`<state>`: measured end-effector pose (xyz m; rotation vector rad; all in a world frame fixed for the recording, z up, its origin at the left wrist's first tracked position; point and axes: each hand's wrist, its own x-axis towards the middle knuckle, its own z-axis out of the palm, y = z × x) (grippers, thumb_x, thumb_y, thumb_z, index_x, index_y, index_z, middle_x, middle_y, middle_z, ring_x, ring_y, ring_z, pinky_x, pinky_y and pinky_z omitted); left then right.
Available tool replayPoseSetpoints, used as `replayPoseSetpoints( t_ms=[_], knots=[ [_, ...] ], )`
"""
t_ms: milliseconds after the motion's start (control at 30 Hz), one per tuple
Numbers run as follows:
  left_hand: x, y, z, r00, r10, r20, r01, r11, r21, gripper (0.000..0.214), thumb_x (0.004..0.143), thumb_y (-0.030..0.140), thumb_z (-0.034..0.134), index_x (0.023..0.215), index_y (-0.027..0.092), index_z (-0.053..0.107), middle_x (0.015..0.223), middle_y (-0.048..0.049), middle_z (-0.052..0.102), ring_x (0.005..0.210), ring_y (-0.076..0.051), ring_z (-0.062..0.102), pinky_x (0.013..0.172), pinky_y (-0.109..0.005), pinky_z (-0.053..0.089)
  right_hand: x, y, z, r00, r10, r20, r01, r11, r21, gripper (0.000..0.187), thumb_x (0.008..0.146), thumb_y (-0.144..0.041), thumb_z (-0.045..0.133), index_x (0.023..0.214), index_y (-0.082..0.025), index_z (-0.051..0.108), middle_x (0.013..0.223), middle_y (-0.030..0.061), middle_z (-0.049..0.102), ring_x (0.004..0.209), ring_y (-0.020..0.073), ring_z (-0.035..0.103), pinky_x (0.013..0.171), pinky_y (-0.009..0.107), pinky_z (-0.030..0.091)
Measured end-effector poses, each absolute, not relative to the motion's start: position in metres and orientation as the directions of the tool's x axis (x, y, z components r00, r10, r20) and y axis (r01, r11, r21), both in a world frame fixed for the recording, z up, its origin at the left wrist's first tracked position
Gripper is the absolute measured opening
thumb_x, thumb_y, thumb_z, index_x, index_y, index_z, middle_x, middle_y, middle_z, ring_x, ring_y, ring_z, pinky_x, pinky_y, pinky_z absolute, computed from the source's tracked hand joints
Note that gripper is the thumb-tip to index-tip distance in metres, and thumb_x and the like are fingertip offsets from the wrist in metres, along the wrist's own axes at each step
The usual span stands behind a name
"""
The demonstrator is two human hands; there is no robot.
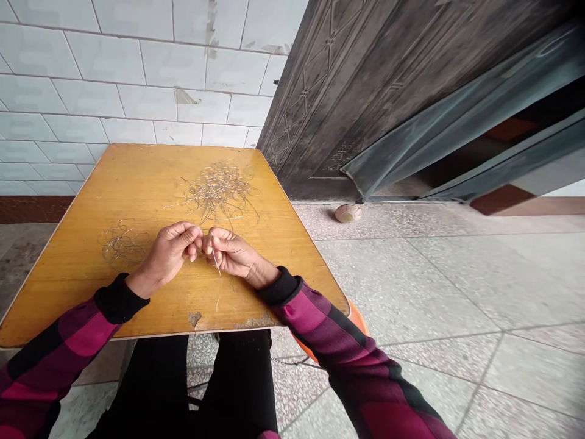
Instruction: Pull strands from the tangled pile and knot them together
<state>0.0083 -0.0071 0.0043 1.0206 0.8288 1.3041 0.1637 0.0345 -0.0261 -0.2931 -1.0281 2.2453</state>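
Note:
Over the middle of the wooden table [150, 311], my two hands meet almost fingertip to fingertip. A thin wire [220, 280] hangs down from the pinched fingers of my right hand [233, 253], its loose end towards the table's front edge. My left hand [171, 250] is closed in a pinch close beside it; whether the same wire runs into it is too fine to make out. Behind the hands lies a large tangle of thin wires [222, 189]. A smaller bunch of looped wires [123, 241] rests left of my left hand.
A white tiled wall [173, 73] stands behind the table. Right of it is a dark carved door [329, 91] with a curtain [425, 128]. A ball [348, 213] sits on the floor by the door. Something orange [359, 317] shows under the table's right corner.

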Motion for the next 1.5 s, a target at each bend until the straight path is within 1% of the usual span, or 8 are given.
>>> replayPoseSetpoints(
  t_ms=[367,533,633,700,833,1033,1200,1500],
  knots=[
    [0.006,-0.005,0.006,0.143,0.987,0.079,-0.315,-0.03,0.949,0.031,0.068,0.04,0.078,0.067,0.013,0.063,0.06,-0.0002,0.061,0.047,-0.006,0.048,0.043,-0.018,0.037,0.163,0.032,-0.023,-0.74,0.67,0.065,-0.476,-0.452,-0.754,0.026,0.065,-0.029,0.084,0.069,-0.017,0.062,0.064,-0.0053,0.062,0.045,0.0011,0.047,0.041,0.01,0.04],
    [0.002,-0.004,0.005,0.143,0.979,0.149,-0.216,-0.116,0.97,0.024,0.072,0.036,0.074,0.071,0.014,0.064,0.06,0.0005,0.059,0.046,-0.006,0.047,0.041,-0.019,0.035,0.164,0.031,-0.021,-0.707,0.705,0.051,-0.488,-0.434,-0.758,0.026,0.063,-0.028,0.085,0.071,-0.016,0.063,0.064,-0.0047,0.063,0.048,0.0018,0.05,0.042,0.01,0.04],
    [0.0,-0.004,0.003,0.102,0.97,0.222,-0.048,-0.218,0.975,0.019,0.078,0.034,0.069,0.075,0.016,0.067,0.059,0.0012,0.057,0.047,-0.008,0.046,0.043,-0.02,0.036,0.164,0.031,-0.022,-0.694,0.719,0.029,-0.48,-0.433,-0.763,0.026,0.064,-0.028,0.084,0.073,-0.016,0.063,0.064,-0.005,0.065,0.044,0.0012,0.049,0.041,0.01,0.041],
    [-0.002,-0.005,0.003,0.056,0.93,0.364,0.159,-0.368,0.916,0.013,0.079,0.03,0.067,0.077,0.017,0.069,0.061,0.0005,0.059,0.05,-0.009,0.048,0.048,-0.022,0.039,0.163,0.031,-0.023,-0.703,0.711,0.004,-0.458,-0.449,-0.768,0.027,0.064,-0.029,0.084,0.074,-0.016,0.063,0.064,-0.0045,0.067,0.042,0.0008,0.048,0.041,0.011,0.041],
    [-0.007,-0.007,0.005,0.098,0.741,0.664,0.522,-0.606,0.6,0.011,0.082,0.021,0.061,0.079,0.019,0.071,0.071,-0.004,0.066,0.066,-0.015,0.058,0.064,-0.027,0.044,0.161,0.032,-0.026,-0.72,0.694,-0.002,-0.449,-0.468,-0.761,0.027,0.065,-0.028,0.084,0.075,-0.015,0.063,0.064,-0.0034,0.068,0.041,0.0008,0.05,0.04,0.01,0.041],
    [-0.011,-0.009,0.01,0.216,0.64,0.738,0.747,-0.595,0.297,0.017,0.081,0.017,0.056,0.08,0.021,0.072,0.07,-0.005,0.067,0.064,-0.017,0.058,0.062,-0.029,0.043,0.158,0.031,-0.028,-0.709,0.705,-0.004,-0.457,-0.464,-0.759,0.023,0.068,-0.025,0.082,0.074,-0.015,0.062,0.064,-0.0033,0.068,0.044,0.0009,0.053,0.042,0.009,0.04],
    [-0.01,-0.009,0.013,0.274,0.625,0.731,0.785,-0.584,0.205,0.022,0.083,0.015,0.052,0.087,0.02,0.072,0.071,-0.0062,0.068,0.064,-0.018,0.059,0.061,-0.029,0.042,0.158,0.03,-0.028,-0.71,0.703,0.04,-0.477,-0.438,-0.762,0.027,0.065,-0.028,0.084,0.073,-0.015,0.062,0.065,-0.0025,0.069,0.04,-0.0008,0.049,0.043,0.009,0.041],
    [-0.011,-0.01,0.013,0.324,0.647,0.69,0.75,-0.62,0.23,0.024,0.085,0.017,0.051,0.087,0.023,0.074,0.073,-0.0054,0.069,0.067,-0.017,0.06,0.062,-0.029,0.044,0.162,0.031,-0.024,-0.725,0.688,-0.045,-0.406,-0.479,-0.778,0.024,0.066,-0.025,0.083,0.075,-0.013,0.064,0.065,-0.0035,0.068,0.047,0.0009,0.057,0.047,0.008,0.047]
  ],
)
